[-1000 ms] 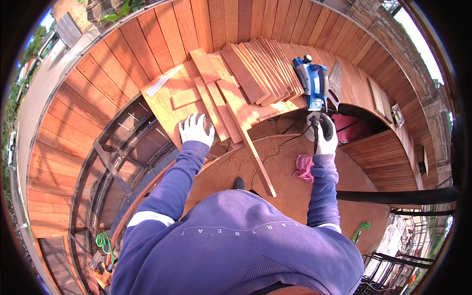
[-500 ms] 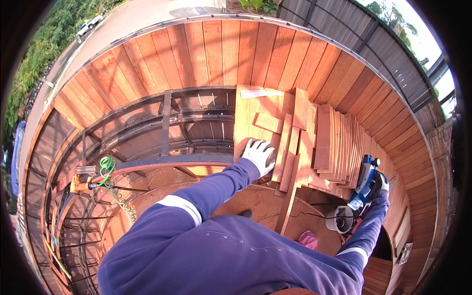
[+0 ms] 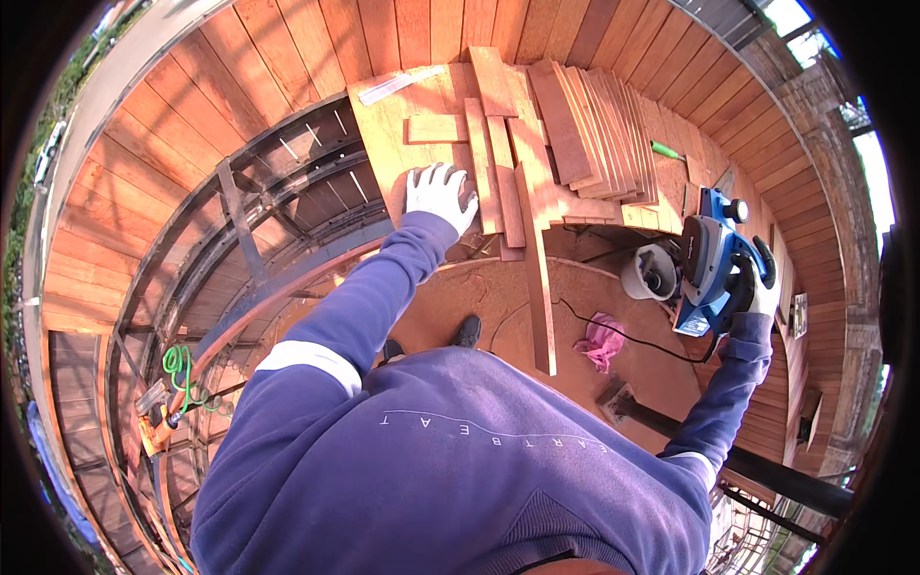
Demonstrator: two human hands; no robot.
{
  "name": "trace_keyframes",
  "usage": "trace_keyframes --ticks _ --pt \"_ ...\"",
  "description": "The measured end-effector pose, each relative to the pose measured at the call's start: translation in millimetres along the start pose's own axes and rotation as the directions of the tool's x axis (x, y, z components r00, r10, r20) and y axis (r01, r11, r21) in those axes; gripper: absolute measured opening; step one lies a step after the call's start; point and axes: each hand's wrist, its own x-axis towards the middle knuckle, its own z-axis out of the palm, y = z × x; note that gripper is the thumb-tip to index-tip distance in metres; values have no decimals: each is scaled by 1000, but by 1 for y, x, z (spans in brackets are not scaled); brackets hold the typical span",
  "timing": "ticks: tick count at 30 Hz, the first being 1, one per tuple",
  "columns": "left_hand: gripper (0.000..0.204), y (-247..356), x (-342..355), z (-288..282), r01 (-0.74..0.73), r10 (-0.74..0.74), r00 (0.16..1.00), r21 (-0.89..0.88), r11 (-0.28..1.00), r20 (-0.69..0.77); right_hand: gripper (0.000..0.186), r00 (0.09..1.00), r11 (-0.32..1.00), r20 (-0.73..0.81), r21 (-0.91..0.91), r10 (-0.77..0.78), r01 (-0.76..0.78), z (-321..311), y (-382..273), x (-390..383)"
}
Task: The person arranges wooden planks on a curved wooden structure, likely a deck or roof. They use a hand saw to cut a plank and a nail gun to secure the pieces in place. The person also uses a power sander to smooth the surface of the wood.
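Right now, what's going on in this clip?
A person in a purple sweatshirt leans over a curved wooden deck. The white-gloved left hand presses flat on a wide board beside a pile of short planks. The right hand grips the handle of a blue power planer, held off to the side, away from the boards, its cord trailing across the brown surface below. A long narrow plank lies between the two hands, and a pink rag sits near it.

Under the white cloth-gloved left hand (image 3: 440,195), pale matt raw wood board (image 3: 402,144). In the gloved right hand (image 3: 760,292), glossy blue plastic power planer (image 3: 712,261). Between hands, reddish smooth wooden slats (image 3: 585,125); below, crumpled pink cloth (image 3: 601,342).
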Motion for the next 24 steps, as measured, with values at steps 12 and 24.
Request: trace_keyframes --ticks 12,24 --pt "55 -12 -4 11 -68 68 998 26 997 4 38 979 980 45 21 197 -199 14 -50 -302" --pt "54 -17 -2 20 -93 93 995 29 995 32 40 943 943 -8 -20 332 -332 19 -64 -421"
